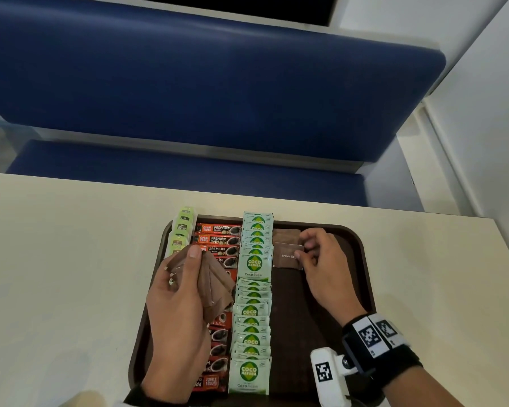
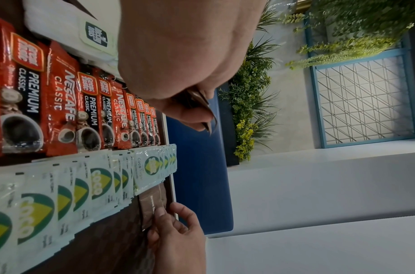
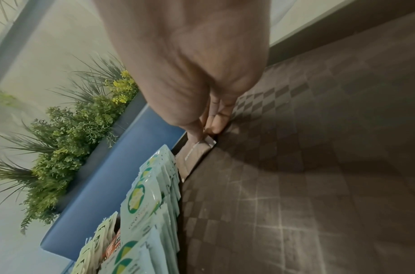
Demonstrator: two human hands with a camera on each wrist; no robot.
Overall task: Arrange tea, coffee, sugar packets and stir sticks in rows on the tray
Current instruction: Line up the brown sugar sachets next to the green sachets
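Note:
A dark brown tray lies on the cream table. On it run a column of green tea bags, a column of red coffee sachets and a column of white-green Coco sugar packets. My left hand hovers over the coffee column and grips a fanned bunch of brown sugar packets. My right hand pinches the right end of one brown sugar packet at the top of a fourth column, just below another brown packet. In the right wrist view the fingertips hold that packet's edge.
A blue padded bench stands behind the table. White walls close off the right side. Bare tray surface stretches below the brown packet. Green plants line the ledge behind the bench.

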